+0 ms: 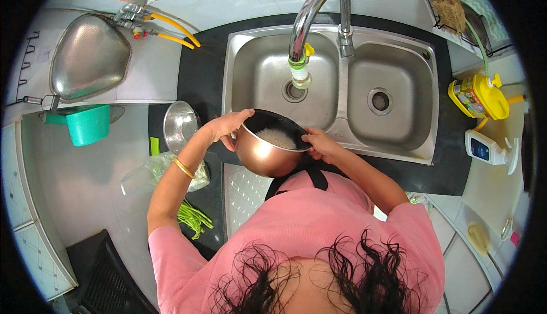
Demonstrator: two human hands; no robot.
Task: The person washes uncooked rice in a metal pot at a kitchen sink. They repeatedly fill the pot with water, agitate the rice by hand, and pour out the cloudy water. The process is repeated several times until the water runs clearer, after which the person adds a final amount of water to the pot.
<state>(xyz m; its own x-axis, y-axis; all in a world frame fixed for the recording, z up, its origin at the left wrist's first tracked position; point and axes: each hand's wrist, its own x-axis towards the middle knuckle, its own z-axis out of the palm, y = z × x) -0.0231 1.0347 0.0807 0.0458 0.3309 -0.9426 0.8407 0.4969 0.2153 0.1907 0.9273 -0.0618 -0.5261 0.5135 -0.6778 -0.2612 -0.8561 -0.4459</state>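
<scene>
Between my two hands I hold a copper-coloured cooking pot (pixel 269 156), tilted, its dark inside towards the sink. White rice grains (pixel 277 138) lie in it. My left hand (pixel 228 130) grips the rim on the left, with the thumb on top. On the right side of the rim, my right hand (pixel 319 144) has its fingers closed on the edge. The pot is just in front of a steel double-bowl sink (pixel 344 124). A chrome faucet (pixel 318 4) with a filter nozzle (pixel 300 77) hangs over the left bowl; no water is seen flowing.
On the dark counter at left are a steel bowl (pixel 177 126), a clear plastic bag (pixel 149 175) and green vegetable stalks (pixel 194 219). A yellow container (pixel 478 98) and a white pump bottle (pixel 489 149) are at right. A teal container (pixel 88 127) hangs at left.
</scene>
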